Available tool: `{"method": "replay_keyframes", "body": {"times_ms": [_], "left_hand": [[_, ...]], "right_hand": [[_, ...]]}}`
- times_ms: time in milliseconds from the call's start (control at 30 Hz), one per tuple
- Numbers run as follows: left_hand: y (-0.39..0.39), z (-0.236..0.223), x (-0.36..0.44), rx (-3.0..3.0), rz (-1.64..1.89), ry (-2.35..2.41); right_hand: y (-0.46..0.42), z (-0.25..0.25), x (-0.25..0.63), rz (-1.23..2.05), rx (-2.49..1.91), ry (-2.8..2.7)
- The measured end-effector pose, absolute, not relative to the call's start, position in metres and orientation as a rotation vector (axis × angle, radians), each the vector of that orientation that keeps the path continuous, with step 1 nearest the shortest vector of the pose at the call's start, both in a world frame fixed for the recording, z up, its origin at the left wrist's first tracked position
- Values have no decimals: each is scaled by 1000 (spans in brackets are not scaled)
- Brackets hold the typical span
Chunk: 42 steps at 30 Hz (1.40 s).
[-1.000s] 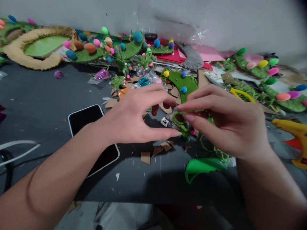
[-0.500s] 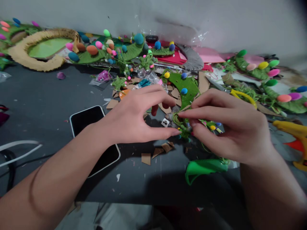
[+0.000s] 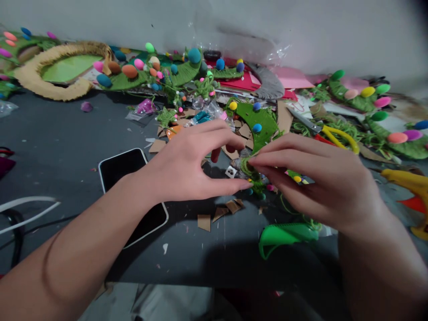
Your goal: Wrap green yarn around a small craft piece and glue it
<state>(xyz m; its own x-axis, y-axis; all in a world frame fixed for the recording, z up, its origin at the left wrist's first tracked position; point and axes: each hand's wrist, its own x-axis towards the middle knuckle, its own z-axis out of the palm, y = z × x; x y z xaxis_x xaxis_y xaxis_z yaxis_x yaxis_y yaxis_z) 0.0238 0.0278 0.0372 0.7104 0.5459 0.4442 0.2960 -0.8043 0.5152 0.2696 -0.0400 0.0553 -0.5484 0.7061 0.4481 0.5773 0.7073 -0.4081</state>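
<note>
Over the middle of the table, my left hand [image 3: 200, 162] curves round a small craft piece wrapped in green and grey yarn [image 3: 246, 166]. Its thumb touches the lower edge and its fingertips are at the upper edge. My right hand [image 3: 317, 180] has its fingertips pinched together against the right side of this piece. Green yarn [image 3: 284, 203] trails below that hand, though what lies between its fingertips is mostly hidden. A small white tile with dark dots [image 3: 230, 171] sits beside the piece, with coloured little balls around its lower end.
A phone [image 3: 122, 167] lies under my left forearm. Cardboard scraps [image 3: 204, 222] and a green comb-like tool [image 3: 287, 236] are in front. Yellow-handled scissors [image 3: 339, 135] and a yellow glue gun [image 3: 404, 180] are at right. Yarn-wrapped wreath pieces [image 3: 53, 91] line the wall.
My right hand's fingers have drawn closer together and straightened, with the hand shifting slightly down. My left hand and the yarn-wrapped piece have hardly moved.
</note>
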Motion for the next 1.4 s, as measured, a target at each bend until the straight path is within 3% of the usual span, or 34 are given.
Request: {"method": "replay_keyframes", "body": {"times_ms": [333, 633, 900, 1400], "left_hand": [[28, 37, 24, 2524, 822, 654], [28, 39, 23, 2529, 818, 657], [29, 37, 23, 2519, 813, 666], [28, 38, 23, 2527, 812, 663]], "right_hand": [[-41, 57, 265, 184, -1050, -2231], [-40, 60, 268, 337, -941, -2226], [-41, 57, 269, 183, -1145, -2185], [-38, 55, 266, 357, -961, -2247]]}}
